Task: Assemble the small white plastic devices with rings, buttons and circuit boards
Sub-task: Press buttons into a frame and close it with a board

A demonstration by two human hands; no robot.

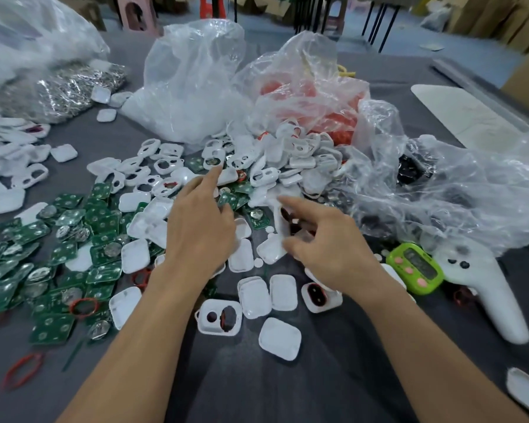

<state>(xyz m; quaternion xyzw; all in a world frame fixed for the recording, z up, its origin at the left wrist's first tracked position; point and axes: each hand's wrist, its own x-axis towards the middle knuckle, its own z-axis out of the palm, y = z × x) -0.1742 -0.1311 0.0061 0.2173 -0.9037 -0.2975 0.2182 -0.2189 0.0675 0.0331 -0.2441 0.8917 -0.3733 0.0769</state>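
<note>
Forearms [141, 331] are stretched over the tabletop [333, 386], a white housing [278, 227] with its red ring [285, 213] being pinched in the right hand [327, 242], while the empty, slack-fingered left hand [199, 230] is pointed index-first at the heaped white shells [269, 175], from which one should be singled out cleanly.

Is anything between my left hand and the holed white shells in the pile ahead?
Nothing visible. The left hand hovers over loose circuit boards, its index fingertip nearly at the nearest holed white shell. The right hand grips a second shell.
</note>
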